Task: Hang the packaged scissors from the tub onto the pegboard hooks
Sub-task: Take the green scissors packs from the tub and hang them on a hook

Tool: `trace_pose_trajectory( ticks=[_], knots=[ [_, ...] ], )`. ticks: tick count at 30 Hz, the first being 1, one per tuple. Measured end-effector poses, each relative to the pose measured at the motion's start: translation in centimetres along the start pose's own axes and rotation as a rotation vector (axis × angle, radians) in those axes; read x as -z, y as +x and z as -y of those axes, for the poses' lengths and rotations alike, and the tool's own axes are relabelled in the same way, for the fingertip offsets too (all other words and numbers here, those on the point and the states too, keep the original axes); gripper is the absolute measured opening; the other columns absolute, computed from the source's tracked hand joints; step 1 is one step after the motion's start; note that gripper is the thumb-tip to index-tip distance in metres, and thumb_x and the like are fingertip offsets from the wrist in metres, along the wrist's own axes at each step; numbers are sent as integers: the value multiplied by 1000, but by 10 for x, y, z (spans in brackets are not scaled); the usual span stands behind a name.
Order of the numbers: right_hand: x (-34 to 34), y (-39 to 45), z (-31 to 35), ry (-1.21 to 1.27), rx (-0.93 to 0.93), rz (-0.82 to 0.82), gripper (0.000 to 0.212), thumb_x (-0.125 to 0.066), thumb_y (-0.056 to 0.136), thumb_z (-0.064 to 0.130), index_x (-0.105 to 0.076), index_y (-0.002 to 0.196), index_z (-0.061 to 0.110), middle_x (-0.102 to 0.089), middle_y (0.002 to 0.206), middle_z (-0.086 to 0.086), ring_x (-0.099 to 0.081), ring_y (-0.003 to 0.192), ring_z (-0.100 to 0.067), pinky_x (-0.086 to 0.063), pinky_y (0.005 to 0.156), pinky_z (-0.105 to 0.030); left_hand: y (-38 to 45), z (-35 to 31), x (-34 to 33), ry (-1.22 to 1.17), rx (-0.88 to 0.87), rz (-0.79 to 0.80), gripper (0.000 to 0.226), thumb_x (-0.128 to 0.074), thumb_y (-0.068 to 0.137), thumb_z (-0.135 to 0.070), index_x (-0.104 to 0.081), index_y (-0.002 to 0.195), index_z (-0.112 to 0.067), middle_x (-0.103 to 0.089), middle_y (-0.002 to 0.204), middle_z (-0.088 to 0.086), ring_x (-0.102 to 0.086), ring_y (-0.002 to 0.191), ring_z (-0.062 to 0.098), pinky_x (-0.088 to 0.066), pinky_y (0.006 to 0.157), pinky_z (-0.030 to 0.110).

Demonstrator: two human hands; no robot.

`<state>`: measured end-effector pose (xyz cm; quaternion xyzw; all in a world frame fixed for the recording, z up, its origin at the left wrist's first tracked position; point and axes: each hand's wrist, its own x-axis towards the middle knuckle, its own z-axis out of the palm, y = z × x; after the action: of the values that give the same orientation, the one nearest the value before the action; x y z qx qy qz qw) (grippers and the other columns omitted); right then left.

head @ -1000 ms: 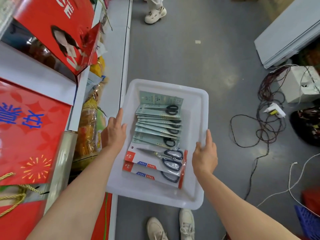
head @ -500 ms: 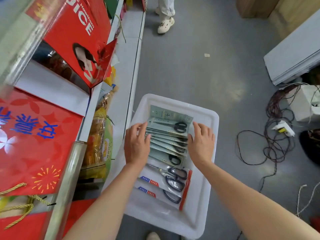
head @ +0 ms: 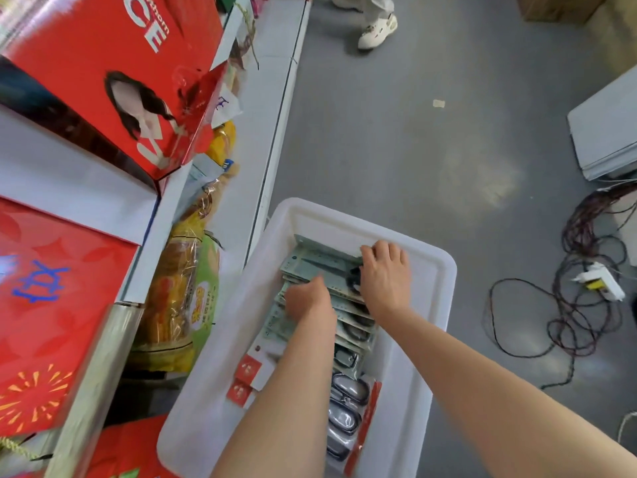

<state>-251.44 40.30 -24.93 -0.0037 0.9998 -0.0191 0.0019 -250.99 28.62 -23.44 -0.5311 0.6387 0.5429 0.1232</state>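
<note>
Red-carded packs (head: 249, 378): nearest you in the tub, partly under your left forearm, their black scissor handles showing through clear plastic on the right side.
Tub (head: 418, 370): white plastic, standing on the grey floor just beside the shelf base; your two forearms reach into it from the near end.
Green packaged scissors (head: 319, 267): a fanned, overlapping row running from the middle of the tub to its far end, black handles toward the right wall.
Left hand (head: 306, 300): you have it down on the middle of the green row, fingers curled under at the left edge of the packs; whether they have closed on one pack you cannot tell, since the frame is blurred there.
Right hand (head: 386, 274): you have it laid over the handle end of the farthest packs, fingers bent over the top edge of the last pack, thumb near the black handles; a firm hold is not clear.
Shelf (head: 69, 188): to your left, carrying red gift boxes and yellow snack bags.
Cables (head: 582, 294): tangled on the floor, well apart to the right.
Shoe (head: 377, 29): another person's, at the far top.
</note>
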Motion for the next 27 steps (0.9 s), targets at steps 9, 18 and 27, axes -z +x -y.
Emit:
trace_pose_trajectory(
  ticks=[9, 18, 27],
  knots=[
    [1, -13, 9, 157, 134, -37, 19, -64, 60, 12, -57, 77, 8, -62, 81, -10, -57, 73, -34, -45, 65, -38, 3, -7, -4, 84, -15, -80, 34, -71, 79, -30, -69, 93, 0, -73, 89, 14, -69, 77, 32, -59, 74, 42],
    [14, -10, 32, 421, -82, 404, 36, -60, 82, 49, -54, 102, 19, -64, 110, -2, -46, 108, -30, -37, 87, -39, 21, 27, 22, -40, -31, 110, 12, -65, 85, -16, -72, 95, -14, -75, 93, 6, -72, 79, 25, -62, 70, 42],
    [49, -15, 34, 870, -417, 441, 71, -86, 64, 24, -52, 127, 21, -66, 107, -5, -63, 95, -24, -54, 80, -36, -5, 36, 60, -308, -44, 372, 33, -73, 83, -12, -68, 115, -18, -73, 108, 7, -70, 98, 27, -58, 82, 40]
  ],
)
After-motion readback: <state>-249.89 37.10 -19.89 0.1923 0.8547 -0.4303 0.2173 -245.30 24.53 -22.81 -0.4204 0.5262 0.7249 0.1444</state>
